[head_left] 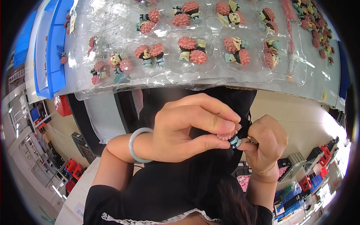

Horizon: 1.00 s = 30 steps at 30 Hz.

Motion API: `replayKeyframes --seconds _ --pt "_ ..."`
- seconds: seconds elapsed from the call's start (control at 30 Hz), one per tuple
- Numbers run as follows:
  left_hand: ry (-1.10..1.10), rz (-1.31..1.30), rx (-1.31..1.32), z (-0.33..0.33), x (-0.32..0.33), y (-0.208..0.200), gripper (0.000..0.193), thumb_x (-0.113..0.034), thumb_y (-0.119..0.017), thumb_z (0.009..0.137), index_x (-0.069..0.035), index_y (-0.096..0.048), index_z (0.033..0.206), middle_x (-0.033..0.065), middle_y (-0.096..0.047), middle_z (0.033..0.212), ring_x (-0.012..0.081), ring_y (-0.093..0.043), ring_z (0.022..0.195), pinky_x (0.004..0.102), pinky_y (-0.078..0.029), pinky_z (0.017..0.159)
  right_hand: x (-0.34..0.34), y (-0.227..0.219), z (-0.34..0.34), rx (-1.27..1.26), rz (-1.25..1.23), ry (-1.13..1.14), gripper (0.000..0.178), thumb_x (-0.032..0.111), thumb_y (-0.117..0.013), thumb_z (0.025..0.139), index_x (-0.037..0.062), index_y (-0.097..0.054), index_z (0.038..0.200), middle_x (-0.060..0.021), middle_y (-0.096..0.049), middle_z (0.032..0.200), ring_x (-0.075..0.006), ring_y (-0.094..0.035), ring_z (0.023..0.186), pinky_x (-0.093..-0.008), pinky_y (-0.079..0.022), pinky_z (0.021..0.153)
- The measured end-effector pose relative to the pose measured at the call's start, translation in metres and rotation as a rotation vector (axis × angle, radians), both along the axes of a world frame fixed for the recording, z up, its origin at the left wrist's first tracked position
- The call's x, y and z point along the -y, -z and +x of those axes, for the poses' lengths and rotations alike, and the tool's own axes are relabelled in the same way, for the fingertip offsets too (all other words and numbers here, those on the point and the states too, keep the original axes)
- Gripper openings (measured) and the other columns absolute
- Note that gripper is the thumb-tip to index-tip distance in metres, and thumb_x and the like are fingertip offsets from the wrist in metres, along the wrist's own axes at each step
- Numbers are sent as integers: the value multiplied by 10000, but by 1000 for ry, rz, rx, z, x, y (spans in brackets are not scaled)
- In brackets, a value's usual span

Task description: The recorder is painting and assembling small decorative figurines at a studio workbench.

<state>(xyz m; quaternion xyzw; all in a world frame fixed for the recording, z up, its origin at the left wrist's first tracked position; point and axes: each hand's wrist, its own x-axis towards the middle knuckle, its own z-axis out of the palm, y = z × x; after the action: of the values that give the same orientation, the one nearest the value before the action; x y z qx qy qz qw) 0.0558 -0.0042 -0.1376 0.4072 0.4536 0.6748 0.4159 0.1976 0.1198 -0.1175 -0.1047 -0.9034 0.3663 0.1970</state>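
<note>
My left hand (183,125), with a pale bangle at its wrist, pinches a small figurine (228,135) between thumb and fingers in front of my chest. The figurine has bumpy pink hair and a dark and light-blue body. My right hand (267,139) is closed beside it, its thumb tip touching or almost touching the blue end. A thin dark sliver shows between the right thumb and curled fingers; its kind cannot be made out. Beyond my hands, a clear plastic tray (165,77) on the table holds many similar figurines (193,50) in its hollows, mostly in pairs.
A blue bin (54,48) stands at the table's left, with a few figurines by its edge. At the far right lies a heap of loose figurines (317,28). The table's near edge runs just beyond my hands. Red and blue crates (324,155) stand lower right.
</note>
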Motion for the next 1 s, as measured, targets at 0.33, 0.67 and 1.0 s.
replayKeyframes --seconds 0.33,0.67,1.0 --pt "-48 43 -196 0 9 -3 404 80 -696 613 -72 -533 949 159 -523 994 301 -600 858 310 -533 672 7 -4 0 56 -60 34 335 306 -699 617 51 -482 638 -26 -362 501 -178 -381 401 -271 -298 359" --pt "-69 25 -317 1 14 -4 493 89 -721 563 -77 -532 988 113 -529 1059 317 -596 868 336 -533 663 10 -3 1 81 -53 53 312 278 -692 631 50 -479 636 -27 -364 504 -175 -391 407 -271 -306 361" --pt "-77 47 -340 1 14 -2 502 88 -724 557 -85 -530 986 95 -517 1050 304 -588 897 334 -529 683 10 -4 0 89 -25 43 295 247 -703 610 54 -481 642 -22 -373 508 -173 -397 410 -268 -310 366"
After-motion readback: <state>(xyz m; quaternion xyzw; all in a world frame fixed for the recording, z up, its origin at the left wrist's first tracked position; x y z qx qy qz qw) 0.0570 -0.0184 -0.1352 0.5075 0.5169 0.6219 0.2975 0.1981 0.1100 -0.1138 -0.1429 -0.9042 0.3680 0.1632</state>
